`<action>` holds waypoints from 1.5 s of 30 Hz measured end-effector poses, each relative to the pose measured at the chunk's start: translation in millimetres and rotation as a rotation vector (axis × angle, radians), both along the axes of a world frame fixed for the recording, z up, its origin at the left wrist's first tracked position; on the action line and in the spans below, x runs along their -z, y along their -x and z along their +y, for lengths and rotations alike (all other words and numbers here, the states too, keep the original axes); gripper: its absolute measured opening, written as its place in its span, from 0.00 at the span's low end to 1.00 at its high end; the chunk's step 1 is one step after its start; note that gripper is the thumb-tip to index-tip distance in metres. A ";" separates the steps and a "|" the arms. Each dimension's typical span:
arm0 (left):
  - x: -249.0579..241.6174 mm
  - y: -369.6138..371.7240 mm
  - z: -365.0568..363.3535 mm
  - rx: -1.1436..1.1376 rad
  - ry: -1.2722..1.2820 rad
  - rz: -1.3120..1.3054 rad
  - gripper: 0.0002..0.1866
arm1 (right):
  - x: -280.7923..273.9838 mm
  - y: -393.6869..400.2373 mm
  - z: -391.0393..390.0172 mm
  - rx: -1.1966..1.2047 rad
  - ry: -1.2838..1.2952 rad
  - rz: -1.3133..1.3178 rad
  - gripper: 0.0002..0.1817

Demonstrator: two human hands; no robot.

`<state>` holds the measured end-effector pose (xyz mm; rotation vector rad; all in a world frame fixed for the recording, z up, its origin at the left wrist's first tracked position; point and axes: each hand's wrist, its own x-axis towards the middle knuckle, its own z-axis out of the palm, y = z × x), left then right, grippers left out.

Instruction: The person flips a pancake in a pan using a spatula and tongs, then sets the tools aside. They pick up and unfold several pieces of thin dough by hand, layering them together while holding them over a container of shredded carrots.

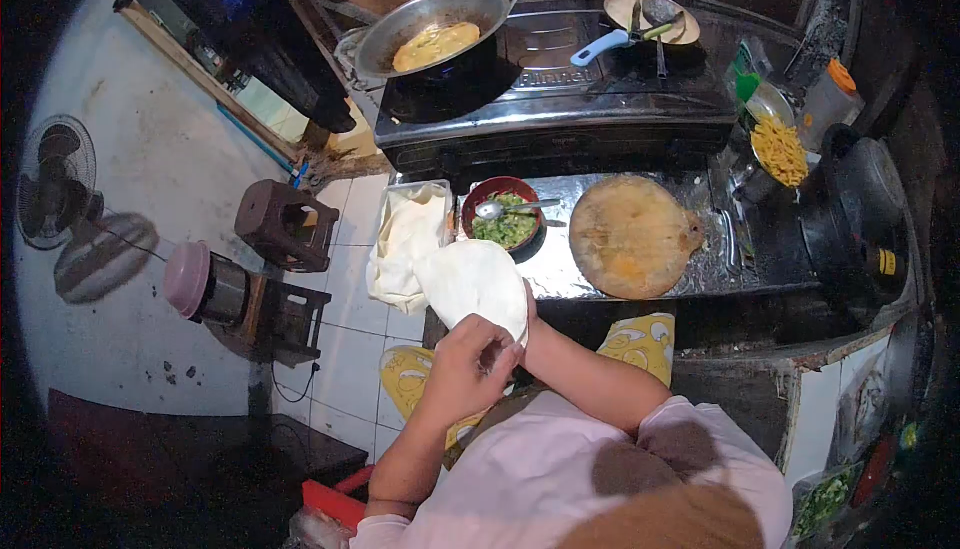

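Note:
A thin round white dough sheet (474, 284) lies spread over my right hand (530, 324), which is mostly hidden beneath it. My left hand (476, 361) is closed at the sheet's near edge, thumb and fingers pinched together on it. Left of the sheet, a clear container (446, 189) holds a stack of more dough sheets (408, 239). Just beyond my hands is a red bowl (468, 211) of chopped greens (503, 228), with a metal spoon (520, 206) resting in it. The round wooden board (632, 234) lies to the right, with an orange smear on it.
On the stove (560, 99) a large wok (375, 49) holds a yellow frying piece (436, 47). A plate (618, 7) with a blue-handled utensil (598, 47) stands behind. Yellow strips (778, 152) and a black pot (868, 209) are at right; stools (285, 226) and a fan (58, 181) at left.

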<state>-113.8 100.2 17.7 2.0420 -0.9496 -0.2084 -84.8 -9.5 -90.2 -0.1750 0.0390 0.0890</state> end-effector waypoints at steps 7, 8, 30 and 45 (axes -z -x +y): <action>-9.5 -4.1 1.0 -0.010 0.032 0.162 0.07 | 7.5 -2.6 -0.7 -0.033 -0.282 -0.022 0.32; -13.3 -0.7 -2.1 -0.024 -0.033 0.095 0.07 | 13.2 -4.8 -0.2 -0.034 -0.282 -0.021 0.32; -22.2 -63.6 38.0 -0.257 0.448 0.694 0.05 | -46.5 14.2 -19.0 -0.171 -0.338 -0.131 0.47; -51.5 -97.1 78.5 -0.165 0.538 0.816 0.11 | -50.7 12.3 -22.6 -0.243 -0.139 -0.120 0.47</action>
